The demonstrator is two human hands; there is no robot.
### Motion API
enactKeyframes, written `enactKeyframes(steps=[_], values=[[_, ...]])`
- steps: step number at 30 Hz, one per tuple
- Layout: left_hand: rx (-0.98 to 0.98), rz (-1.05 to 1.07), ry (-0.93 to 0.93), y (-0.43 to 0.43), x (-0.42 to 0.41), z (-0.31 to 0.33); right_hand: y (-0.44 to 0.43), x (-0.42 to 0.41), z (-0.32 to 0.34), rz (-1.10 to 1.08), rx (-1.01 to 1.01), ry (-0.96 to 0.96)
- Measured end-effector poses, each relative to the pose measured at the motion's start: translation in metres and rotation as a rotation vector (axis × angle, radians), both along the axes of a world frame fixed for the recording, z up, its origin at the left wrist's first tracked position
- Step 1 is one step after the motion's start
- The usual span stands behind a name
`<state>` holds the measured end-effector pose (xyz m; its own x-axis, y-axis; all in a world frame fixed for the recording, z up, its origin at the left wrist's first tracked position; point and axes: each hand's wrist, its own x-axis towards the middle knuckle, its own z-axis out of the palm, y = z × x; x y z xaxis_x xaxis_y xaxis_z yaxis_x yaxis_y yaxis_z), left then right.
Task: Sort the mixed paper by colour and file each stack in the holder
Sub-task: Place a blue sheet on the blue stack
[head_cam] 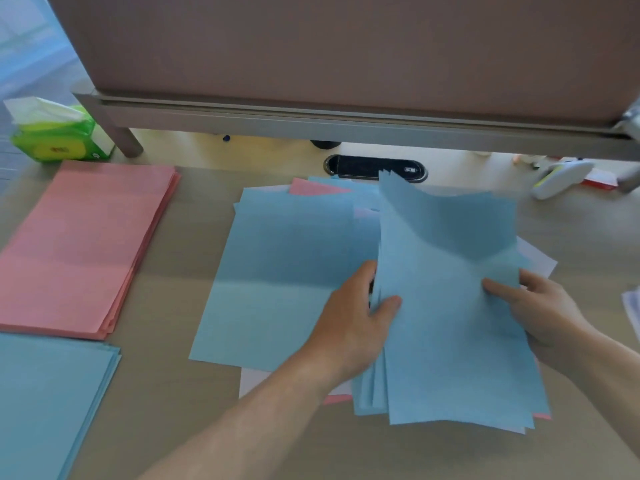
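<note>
While the left hand is pinching the left edge of the blue sheaf, thumb lying on the front sheet and fingers tucked behind, I am watching the right hand doing the same at the right edge, thumb on top and fingers curled under. Both hands are gripping at about mid-length, so the paper is sitting between the two thumbs.

The sheaf is running lengthwise away from me. Its near end is fanning out low over the near edge of the mixed pile, while its far end is lifting and curling upward, top corner pointing toward the cable port. The pile, blue on top with pink and white edges peeking out, is lying mid-desk, its long side also running away from me.

On the left of the desk, the pink stack is lying beyond the blue stack, both well apart from the pile. Tissues are standing at the far left corner, and a brown partition is closing off the back of the desk.
</note>
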<state>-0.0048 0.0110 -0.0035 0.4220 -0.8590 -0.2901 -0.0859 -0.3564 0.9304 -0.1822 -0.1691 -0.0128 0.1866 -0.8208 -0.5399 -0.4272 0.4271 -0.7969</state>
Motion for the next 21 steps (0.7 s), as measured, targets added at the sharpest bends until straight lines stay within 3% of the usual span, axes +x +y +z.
enactKeyframes(steps=[3,6,11,16,21], values=[[0.110,-0.010,-0.063,0.001,-0.008,-0.008,-0.006,-0.011,-0.008,0.000,-0.039,0.048],[0.249,0.183,-0.275,0.003,0.006,-0.024,-0.006,-0.011,-0.012,0.031,-0.113,0.084],[0.326,0.473,-0.522,0.022,0.073,-0.024,-0.003,0.006,-0.017,0.093,-0.163,0.047],[0.743,0.550,-0.466,0.060,0.133,-0.021,0.003,0.023,-0.016,0.172,-0.079,-0.079],[0.709,0.483,-0.451,0.066,0.131,-0.026,0.005,0.042,-0.012,0.184,-0.112,-0.105]])
